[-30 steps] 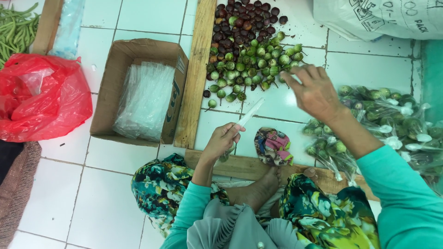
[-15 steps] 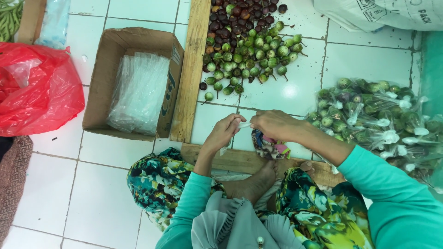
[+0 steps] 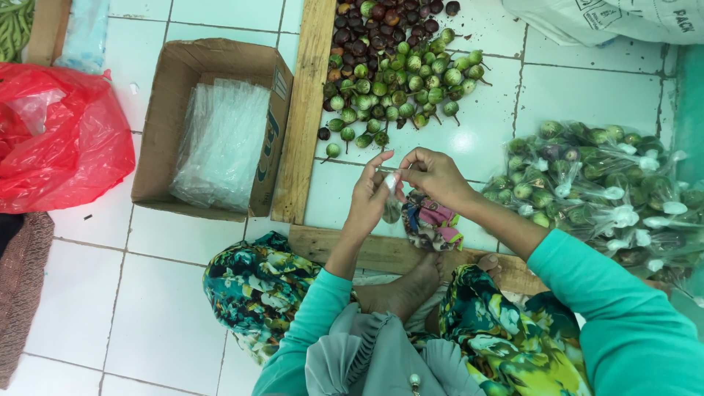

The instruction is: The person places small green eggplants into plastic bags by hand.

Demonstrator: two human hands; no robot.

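My left hand (image 3: 369,199) and my right hand (image 3: 434,174) meet over the white tiled floor, both pinching a small clear plastic bag (image 3: 392,198) between their fingertips. Just beyond them lies a heap of small round green and dark purple eggplants (image 3: 396,73). A folded colourful cloth (image 3: 429,220) lies right under the hands. I sit on the floor in a floral garment with teal sleeves, one bare foot (image 3: 403,290) showing.
A cardboard box (image 3: 172,110) of clear bags (image 3: 220,139) stands at the left beside an upright wooden plank (image 3: 308,110). Another plank (image 3: 367,249) lies by my knees. Filled bags of eggplants (image 3: 609,191) are piled at the right. A red plastic bag (image 3: 59,139) and a white sack (image 3: 623,18) are also here.
My right hand has drawn back from the eggplant heap to my left hand. Both hands now grip the small clear bag together.
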